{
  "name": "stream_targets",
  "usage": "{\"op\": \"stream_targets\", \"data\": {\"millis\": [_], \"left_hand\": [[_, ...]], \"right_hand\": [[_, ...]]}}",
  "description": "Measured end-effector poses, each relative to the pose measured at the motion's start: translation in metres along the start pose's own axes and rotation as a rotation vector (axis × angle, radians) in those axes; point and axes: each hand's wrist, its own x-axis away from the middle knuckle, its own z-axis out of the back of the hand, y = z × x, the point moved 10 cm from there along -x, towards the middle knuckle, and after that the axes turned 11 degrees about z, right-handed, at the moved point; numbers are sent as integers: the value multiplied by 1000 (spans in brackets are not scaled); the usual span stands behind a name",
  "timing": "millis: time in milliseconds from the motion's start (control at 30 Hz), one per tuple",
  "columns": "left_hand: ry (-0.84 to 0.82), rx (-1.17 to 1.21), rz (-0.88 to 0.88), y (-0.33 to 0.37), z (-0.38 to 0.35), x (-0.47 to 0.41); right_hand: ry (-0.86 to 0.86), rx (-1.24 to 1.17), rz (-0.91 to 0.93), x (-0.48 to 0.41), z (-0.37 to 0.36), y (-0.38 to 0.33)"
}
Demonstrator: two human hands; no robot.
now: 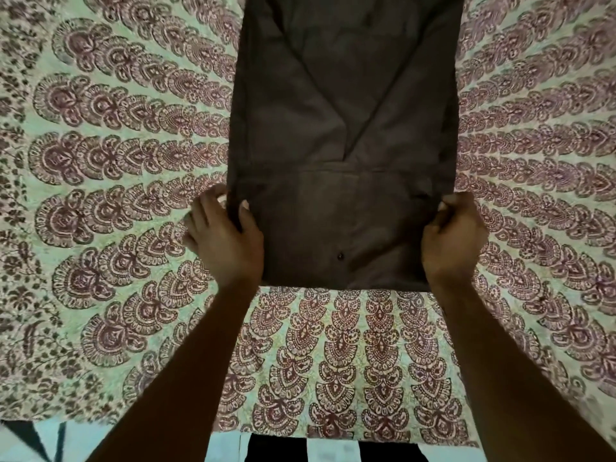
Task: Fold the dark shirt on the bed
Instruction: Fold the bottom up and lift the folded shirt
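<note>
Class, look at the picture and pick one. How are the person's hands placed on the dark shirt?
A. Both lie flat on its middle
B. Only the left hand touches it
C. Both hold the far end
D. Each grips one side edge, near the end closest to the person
D: the left hand grips the left edge of the dark shirt and the right hand pinches its right edge, both near the close end.

A dark shirt (343, 128) lay in a long, narrow strip on a bed covered with a patterned spread (116, 161). The person's left hand (226, 238) and right hand (456, 241) pinched its two side edges near the close end, where a small button (340, 256) showed.
</note>
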Motion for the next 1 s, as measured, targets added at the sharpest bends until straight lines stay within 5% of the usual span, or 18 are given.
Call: {"op": "stream_targets", "data": {"millis": [100,200,300,433,600,800,1000], "left_hand": [[-29,-105,-392,44,4,23],[-348,-287,-766,57,-35,50],[-527,-459,-758,29,-69,43],[-608,-478,-758,17,-87,34],[-687,-329,-735,27,-66,39],[-686,-613,-769,-22,-32,56],[-565,-510,-743,-25,-23,32]], "right_hand": [[45,255,169,21,8,-38],[-254,188,483,53,-38,-84],[-529,306,536,76,-78,-64],[-432,386,295,57,-60,-9],[-458,414,216,47,-50,-4],[-570,430,602,90,-37,-28],[-532,437,612,94,-33,-12]]}}
